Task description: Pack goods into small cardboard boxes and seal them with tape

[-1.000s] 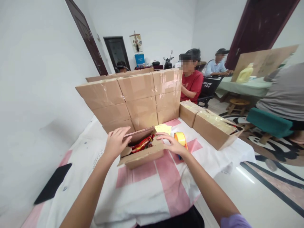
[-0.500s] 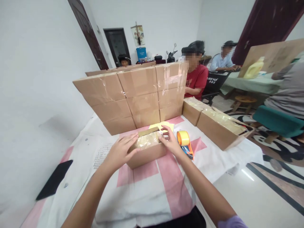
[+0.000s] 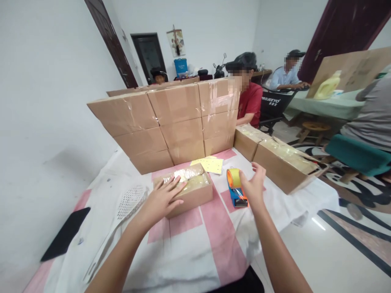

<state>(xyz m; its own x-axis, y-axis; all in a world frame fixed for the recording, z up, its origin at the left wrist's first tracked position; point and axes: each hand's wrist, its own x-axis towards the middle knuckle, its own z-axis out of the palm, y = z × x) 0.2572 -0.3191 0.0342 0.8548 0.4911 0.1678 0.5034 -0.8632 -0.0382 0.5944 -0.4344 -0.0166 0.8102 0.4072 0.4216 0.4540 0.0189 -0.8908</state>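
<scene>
A small cardboard box (image 3: 191,196) with shiny tape across its top lies on the cloth-covered table in front of me. My left hand (image 3: 166,196) rests flat on its left top side, fingers spread. To the right stands a tape dispenser (image 3: 239,200) with a yellow roll and a blue and orange frame. Beside it is my right hand (image 3: 254,183), its thumb at the roll's right edge and its other fingers apart from the thumb. Yellow dotted cards (image 3: 212,165) lie behind the box.
Taped cardboard boxes (image 3: 181,134) form a wall at the back. Two more boxes (image 3: 275,167) stand along the right edge. A white fly swatter (image 3: 130,203) and a black flat object (image 3: 65,234) lie left. A person in red (image 3: 252,103) sits behind the wall.
My right hand has left the box and moved right to the tape dispenser, which has turned slightly. My left hand has flattened onto the box top, whose raised back flap is now down.
</scene>
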